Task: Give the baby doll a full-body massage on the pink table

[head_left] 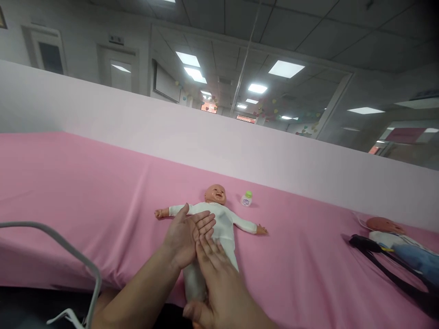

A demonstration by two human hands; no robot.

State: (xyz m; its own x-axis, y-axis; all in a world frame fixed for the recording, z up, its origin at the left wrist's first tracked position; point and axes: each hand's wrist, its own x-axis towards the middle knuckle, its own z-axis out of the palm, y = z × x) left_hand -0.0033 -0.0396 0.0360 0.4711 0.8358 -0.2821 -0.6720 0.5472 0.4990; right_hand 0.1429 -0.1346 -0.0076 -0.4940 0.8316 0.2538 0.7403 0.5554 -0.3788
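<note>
A baby doll (224,222) in a white long-sleeved suit lies on its back with both arms spread. Above its belly and legs, my left hand (187,233) is turned palm up with its fingers stretched out. My right hand (217,269) lies flat, palm down, its fingertips against the left palm and its thumb held apart. Neither hand shows anything in it. Part of the doll's lower body is hidden behind my hands. Beside the doll's head stands a small clear bottle (246,199) with a green cap.
Pink cloth (302,246) covers the long table. A second doll (384,225) lies at the far right, near a black strap (394,269). A low white partition (219,148) runs behind, with glass above it. A grey curved tube (68,246) rises at the left.
</note>
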